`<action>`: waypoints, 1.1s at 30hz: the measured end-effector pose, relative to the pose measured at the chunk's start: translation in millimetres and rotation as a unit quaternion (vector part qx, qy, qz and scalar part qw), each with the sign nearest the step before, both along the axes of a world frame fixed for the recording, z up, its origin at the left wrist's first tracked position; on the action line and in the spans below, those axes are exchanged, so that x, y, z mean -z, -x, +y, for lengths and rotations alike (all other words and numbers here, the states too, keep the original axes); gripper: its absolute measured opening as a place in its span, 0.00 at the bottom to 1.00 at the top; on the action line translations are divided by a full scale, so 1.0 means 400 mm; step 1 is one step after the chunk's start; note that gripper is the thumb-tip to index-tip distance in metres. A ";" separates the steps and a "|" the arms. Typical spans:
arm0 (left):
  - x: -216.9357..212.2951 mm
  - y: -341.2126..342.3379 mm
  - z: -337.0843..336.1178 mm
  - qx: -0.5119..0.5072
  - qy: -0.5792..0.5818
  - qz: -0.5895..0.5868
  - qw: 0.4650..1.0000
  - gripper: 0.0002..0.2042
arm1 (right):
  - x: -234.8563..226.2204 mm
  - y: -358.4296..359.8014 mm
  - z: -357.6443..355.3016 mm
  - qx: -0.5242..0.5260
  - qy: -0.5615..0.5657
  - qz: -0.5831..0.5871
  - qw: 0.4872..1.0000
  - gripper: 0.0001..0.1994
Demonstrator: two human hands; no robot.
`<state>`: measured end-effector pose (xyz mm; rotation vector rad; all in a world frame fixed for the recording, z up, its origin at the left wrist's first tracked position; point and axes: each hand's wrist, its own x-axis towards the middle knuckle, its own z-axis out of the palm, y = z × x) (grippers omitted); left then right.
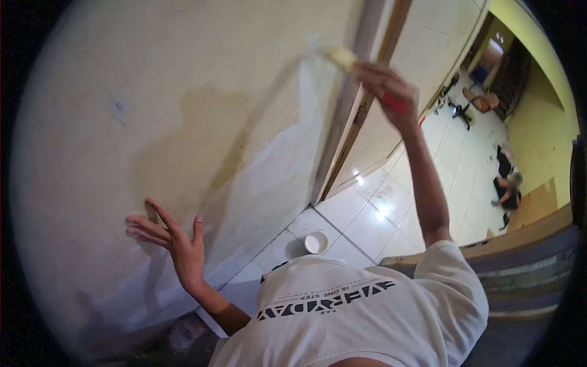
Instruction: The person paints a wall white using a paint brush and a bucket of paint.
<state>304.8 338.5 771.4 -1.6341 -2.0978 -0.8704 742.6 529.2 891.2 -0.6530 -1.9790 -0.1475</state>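
Gripping the red-handled paintbrush firmly in the right hand, keeping bristles flat against the wall above; bracing with left hand, fingers spread, empty

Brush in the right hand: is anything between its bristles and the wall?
Nothing visible. The right hand holds the brush with its bristles against the wall, beside the door frame.

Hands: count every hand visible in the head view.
2. The left hand is spread flat against the wall; the right hand is raised, gripping a paintbrush. The distant person's hands are too small to tell.
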 end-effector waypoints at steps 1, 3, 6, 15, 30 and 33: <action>0.001 0.005 -0.010 -0.009 -0.008 0.010 1.000 0.49 | -0.044 0.003 0.018 0.001 -0.047 -0.014 0.999 0.14; 0.008 0.004 -0.004 -0.012 -0.003 0.016 1.000 0.49 | -0.075 0.030 0.015 -0.017 -0.060 -0.036 0.997 0.15; -0.002 -0.014 0.019 -0.014 0.000 0.018 1.000 0.50 | 0.124 0.007 0.059 -0.034 0.100 -0.054 0.993 0.12; 0.019 0.008 -0.026 -0.040 0.043 0.025 0.998 0.54 | -0.039 -0.024 0.025 -0.020 -0.048 -0.043 0.998 0.15; 0.004 -0.016 -0.021 -0.074 0.042 0.026 0.996 0.53 | -0.087 0.013 0.025 -0.113 -0.006 0.006 0.994 0.14; 0.002 -0.019 0.013 -0.043 0.031 0.022 0.998 0.53 | 0.104 0.000 0.055 -0.046 0.035 -0.198 0.978 0.13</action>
